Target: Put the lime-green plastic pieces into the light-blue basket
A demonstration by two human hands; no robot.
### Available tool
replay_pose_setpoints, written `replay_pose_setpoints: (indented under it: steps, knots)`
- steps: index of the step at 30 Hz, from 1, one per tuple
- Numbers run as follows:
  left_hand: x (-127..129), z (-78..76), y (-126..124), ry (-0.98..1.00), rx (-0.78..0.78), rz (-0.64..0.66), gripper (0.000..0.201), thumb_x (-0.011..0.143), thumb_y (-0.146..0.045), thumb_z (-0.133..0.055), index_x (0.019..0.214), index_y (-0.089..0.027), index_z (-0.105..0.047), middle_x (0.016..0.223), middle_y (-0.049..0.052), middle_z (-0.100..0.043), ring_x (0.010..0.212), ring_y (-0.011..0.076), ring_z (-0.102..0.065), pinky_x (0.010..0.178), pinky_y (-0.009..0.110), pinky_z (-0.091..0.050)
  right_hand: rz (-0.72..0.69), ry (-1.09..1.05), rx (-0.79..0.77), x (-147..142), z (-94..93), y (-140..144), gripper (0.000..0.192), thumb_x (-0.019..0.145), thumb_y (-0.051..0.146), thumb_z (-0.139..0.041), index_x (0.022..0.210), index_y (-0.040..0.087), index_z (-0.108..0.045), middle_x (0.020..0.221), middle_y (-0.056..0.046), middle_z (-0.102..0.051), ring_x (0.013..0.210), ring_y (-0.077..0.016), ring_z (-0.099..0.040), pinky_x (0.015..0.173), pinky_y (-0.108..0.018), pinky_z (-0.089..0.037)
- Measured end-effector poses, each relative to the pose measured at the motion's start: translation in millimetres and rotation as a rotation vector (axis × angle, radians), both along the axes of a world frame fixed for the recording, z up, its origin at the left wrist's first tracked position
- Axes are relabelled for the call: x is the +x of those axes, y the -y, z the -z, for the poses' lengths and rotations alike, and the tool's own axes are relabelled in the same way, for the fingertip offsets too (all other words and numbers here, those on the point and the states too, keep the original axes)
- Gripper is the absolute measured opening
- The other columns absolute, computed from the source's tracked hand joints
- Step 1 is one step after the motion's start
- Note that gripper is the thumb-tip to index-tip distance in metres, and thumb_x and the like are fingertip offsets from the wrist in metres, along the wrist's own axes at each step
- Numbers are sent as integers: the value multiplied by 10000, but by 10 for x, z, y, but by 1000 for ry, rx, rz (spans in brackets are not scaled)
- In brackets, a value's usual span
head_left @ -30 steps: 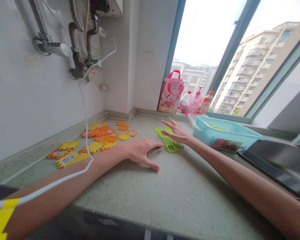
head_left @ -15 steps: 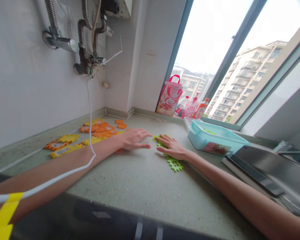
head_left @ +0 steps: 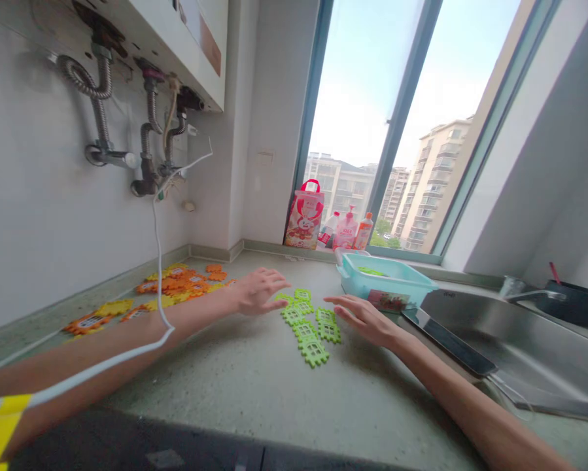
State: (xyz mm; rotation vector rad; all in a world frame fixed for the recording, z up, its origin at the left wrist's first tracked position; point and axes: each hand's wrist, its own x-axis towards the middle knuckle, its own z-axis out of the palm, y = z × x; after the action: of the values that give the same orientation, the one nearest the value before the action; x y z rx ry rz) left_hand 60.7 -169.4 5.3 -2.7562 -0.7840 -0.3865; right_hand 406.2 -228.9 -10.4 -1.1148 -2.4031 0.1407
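With orange and yellow tiles (head_left: 176,288) left aside by the wall, the left hand (head_left: 257,292) and right hand (head_left: 367,319), fingers spread and holding nothing, flank the green tiles (head_left: 307,322) lying flat on the surface (head_left: 254,379); sweeping them together with flat palms seems wise.

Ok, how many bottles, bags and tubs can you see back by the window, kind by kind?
Bottles: 3, standing together on the sill; the leftmost is partly hidden.
Pink gift bag: 1, left of the bottles.
Light blue tub: 1, on the counter in front of them, near the right hand.
Total: 5.
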Motion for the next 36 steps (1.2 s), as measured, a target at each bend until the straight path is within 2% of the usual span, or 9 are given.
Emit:
replay_pose_setpoints:
  steps: [4, 7, 10, 14, 21, 24, 27, 32, 36]
  knots:
    - [101, 246, 159, 21, -82, -76, 602, 1020, -486, -506, 1556, -214, -480, 1580, 153, -516, 1439, 306, -499, 1201, 467, -365, -49, -24, -122, 96, 2, 79, 549, 985, 602, -597, 1415, 265, -660, 1416, -106, -685, 1277, -321, -658, 1113, -510, -522]
    - [45, 327, 129, 18, -141, -141, 584, 1035, -489, -458, 1538, -198, -507, 1612, 154, -484, 1488, 311, -451, 1212, 479, -362, -106, -30, -220, 54, -43, 94, 515, 956, 541, -647, 1398, 279, -681, 1412, -70, -693, 1287, -314, -656, 1122, -484, -522]
    - [10, 288, 108, -6, -188, -145, 549, 1050, -491, -405, 1486, -200, -568, 1569, 144, -539, 1440, 306, -508, 1190, 465, -388, -98, -11, -213, 19, 0, 52, 418, 958, 367, -592, 1346, 286, -727, 1420, -45, -690, 1314, -300, -644, 1179, -489, -469]
    - [13, 199, 180, -6, -145, -174, 492, 1036, -502, -437, 1335, -198, -681, 1363, 158, -665, 1247, 330, -627, 1078, 479, -464, -32, 53, -156, 45, 89, -18, 461, 887, 233, -568, 1309, 241, -754, 1455, -87, -661, 1329, -305, -636, 1186, -483, -463]
    - [-71, 191, 154, 128, -199, -206, 332, 987, -503, -544, 1005, -216, -709, 1100, 107, -708, 1059, 290, -662, 952, 408, -506, 107, 137, -143, 129, 45, -14, 295, 940, 405, -610, 1121, 243, -776, 1066, -80, -788, 939, -283, -736, 885, -431, -585]
    - [-95, 184, 126, 170, -243, -279, 334, 918, -538, -625, 968, -216, -699, 984, 84, -731, 954, 286, -686, 849, 383, -520, 171, 120, -163, 150, 68, -29, 329, 920, 472, -654, 1097, 217, -762, 977, -76, -770, 835, -262, -714, 790, -398, -570]
    - [-78, 197, 141, 282, -225, -317, 396, 829, -553, -720, 1048, -224, -701, 1001, 70, -746, 934, 287, -700, 805, 379, -528, 188, 88, -158, 149, 99, -40, 482, 878, 533, -713, 1223, 196, -735, 1012, -92, -755, 825, -258, -700, 769, -386, -558]
    - [45, 279, 203, 461, -259, -122, 365, 891, -466, -694, 1159, -219, -715, 1127, 53, -753, 1026, 241, -699, 937, 357, -528, 154, 90, -195, 61, 88, 14, 557, 887, 590, -714, 1263, 180, -748, 1025, -102, -714, 861, -240, -687, 812, -371, -541]
    - [111, 306, 231, 309, -368, 93, 322, 952, -394, -662, 1219, -235, -748, 1206, 64, -733, 1126, 230, -677, 1036, 332, -494, 127, 101, -176, 4, 65, 54, 488, 874, 578, -742, 1162, 186, -787, 971, -85, -701, 821, -222, -681, 807, -359, -533]
